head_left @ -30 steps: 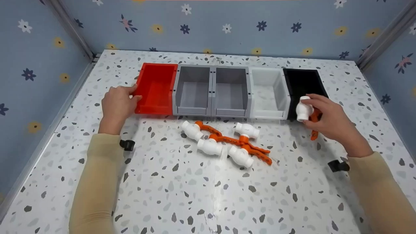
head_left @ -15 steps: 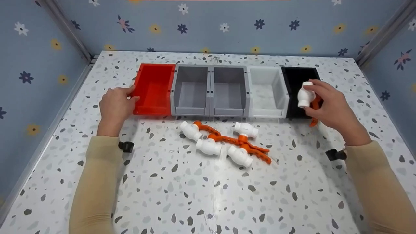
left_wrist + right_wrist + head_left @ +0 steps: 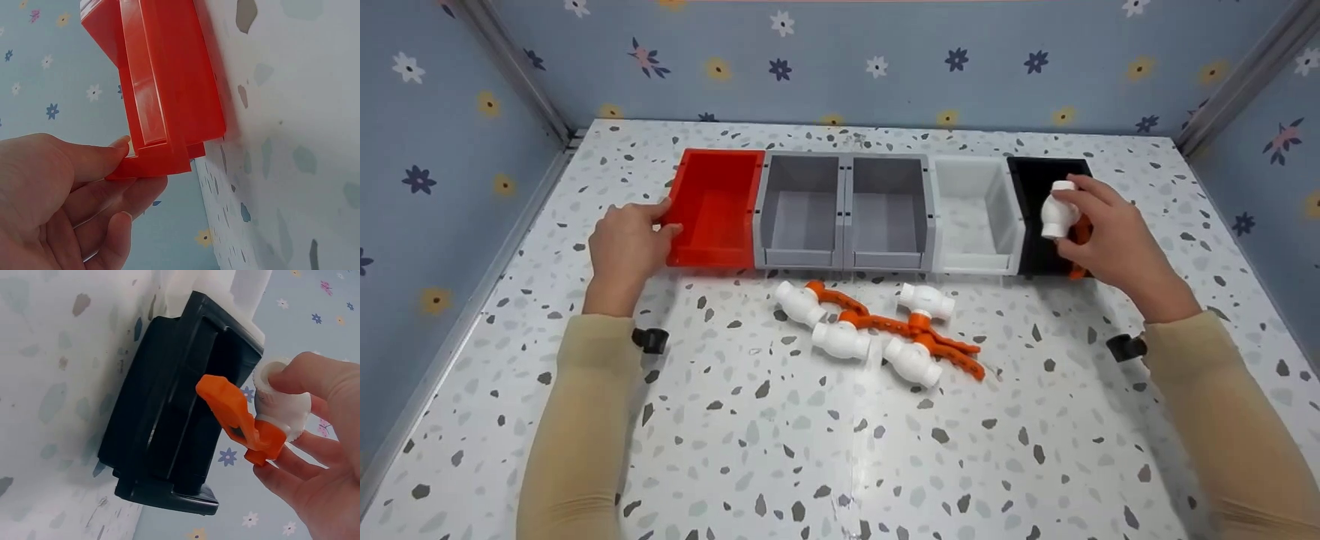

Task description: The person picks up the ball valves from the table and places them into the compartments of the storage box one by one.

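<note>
My right hand (image 3: 1114,232) grips a white ball valve (image 3: 1059,211) with an orange lever handle (image 3: 230,410), above the black bin (image 3: 1039,259) at the row's right end. In the right wrist view the thumb lies at one open end of the valve and the fingers are behind it. My left hand (image 3: 626,244) pinches the side wall of the red bin (image 3: 712,259) at the left end. In the left wrist view the thumb is on one side of the red rim (image 3: 152,166) and the fingers on the other.
Two grey bins (image 3: 802,259) and a white bin (image 3: 975,264) stand between the red and black ones. Several more white valves (image 3: 842,341) with orange handles lie in a cluster on the speckled table (image 3: 750,450) before the bins. Flower-patterned panels (image 3: 840,60) enclose the table.
The right hand has carried the valve up and back, from the black bin's front edge to over its interior. My left hand stays on the red bin.
</note>
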{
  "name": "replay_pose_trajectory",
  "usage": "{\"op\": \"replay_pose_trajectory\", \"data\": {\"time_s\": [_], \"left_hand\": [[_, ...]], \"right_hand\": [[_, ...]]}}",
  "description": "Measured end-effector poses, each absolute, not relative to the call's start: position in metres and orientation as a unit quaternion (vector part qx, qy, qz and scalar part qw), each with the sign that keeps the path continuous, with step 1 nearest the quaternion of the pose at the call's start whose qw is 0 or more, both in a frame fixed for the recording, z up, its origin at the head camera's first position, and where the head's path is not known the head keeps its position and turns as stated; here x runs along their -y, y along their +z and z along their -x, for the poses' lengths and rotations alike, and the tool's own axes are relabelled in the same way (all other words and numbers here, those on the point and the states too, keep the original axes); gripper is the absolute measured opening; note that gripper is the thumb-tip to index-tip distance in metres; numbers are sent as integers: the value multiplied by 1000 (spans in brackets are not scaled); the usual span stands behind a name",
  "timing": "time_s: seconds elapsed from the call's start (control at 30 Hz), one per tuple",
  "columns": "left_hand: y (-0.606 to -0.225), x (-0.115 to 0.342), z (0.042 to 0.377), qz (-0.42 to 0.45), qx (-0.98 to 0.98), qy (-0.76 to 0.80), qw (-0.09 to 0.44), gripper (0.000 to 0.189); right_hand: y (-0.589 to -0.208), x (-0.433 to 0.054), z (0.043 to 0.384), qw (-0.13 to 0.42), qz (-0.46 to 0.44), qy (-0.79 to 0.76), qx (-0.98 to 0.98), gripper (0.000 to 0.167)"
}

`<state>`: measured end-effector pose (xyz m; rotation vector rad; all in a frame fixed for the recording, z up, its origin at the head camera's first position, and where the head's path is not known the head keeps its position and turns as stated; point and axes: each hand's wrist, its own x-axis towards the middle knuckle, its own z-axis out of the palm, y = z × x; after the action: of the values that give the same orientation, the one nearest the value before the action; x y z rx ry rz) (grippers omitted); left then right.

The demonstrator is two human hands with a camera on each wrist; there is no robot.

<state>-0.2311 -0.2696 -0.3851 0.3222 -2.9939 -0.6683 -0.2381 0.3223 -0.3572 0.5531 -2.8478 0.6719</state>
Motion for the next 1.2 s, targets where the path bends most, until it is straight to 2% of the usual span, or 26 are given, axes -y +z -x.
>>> {"op": "replay_pose_trajectory", "data": {"time_s": [0.33,0.73,0.97,1.2], "left_hand": [[-385,269,231,-103,969,-222,28,52],[-384,270,231,-103,969,-224,26,53],[-386,270,230,-98,969,-224,35,53],[-386,271,231,-101,968,-228,31,54]], "right_hand": [[-354,-325,244,85,-159,201,963,61],[-351,-321,256,101,-176,187,961,59],[-360,-323,265,134,-195,185,954,57],[-369,-324,269,108,-181,182,961,57]]}}
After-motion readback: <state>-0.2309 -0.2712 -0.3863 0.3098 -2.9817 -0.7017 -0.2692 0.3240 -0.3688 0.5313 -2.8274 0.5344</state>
